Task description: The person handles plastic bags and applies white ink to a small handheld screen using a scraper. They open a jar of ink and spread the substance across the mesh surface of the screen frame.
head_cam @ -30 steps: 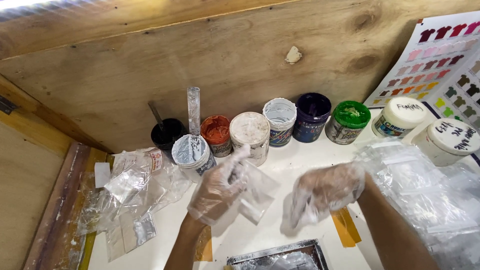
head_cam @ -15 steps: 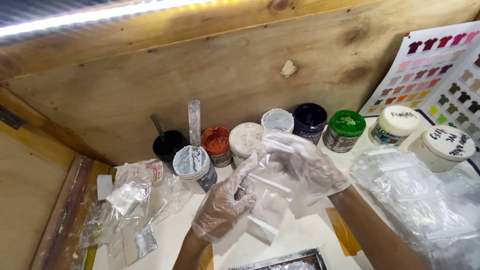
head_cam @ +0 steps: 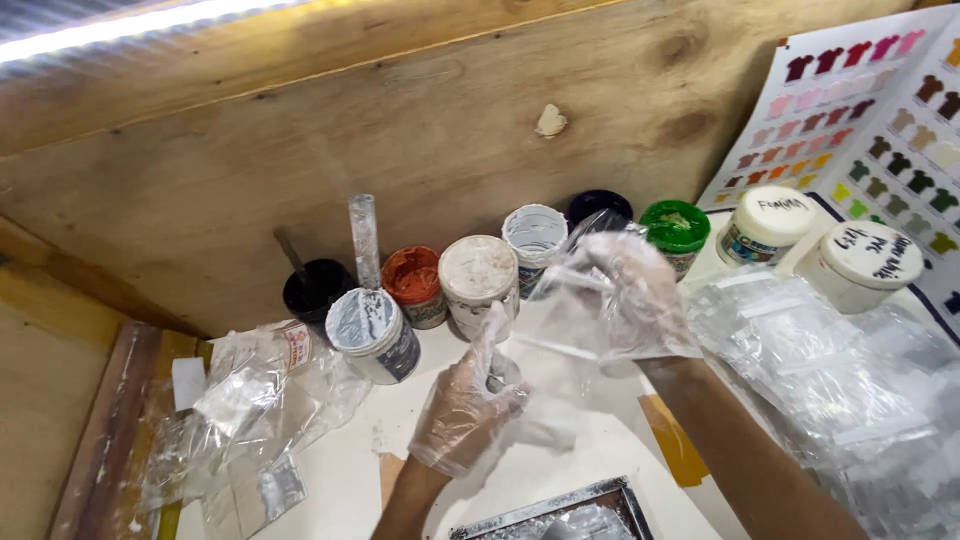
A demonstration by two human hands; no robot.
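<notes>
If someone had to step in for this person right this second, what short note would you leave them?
Left hand: gloved, pinching the lower edge of a clear plastic bag.
Right hand: gloved, gripping the bag's top, held up over the white table.
Nearby: a row of paint jars along the wooden wall, a pile of clear bags at right.
Done: one bag picked up.
Left: the bag looks empty; nothing in it yet.
</notes>
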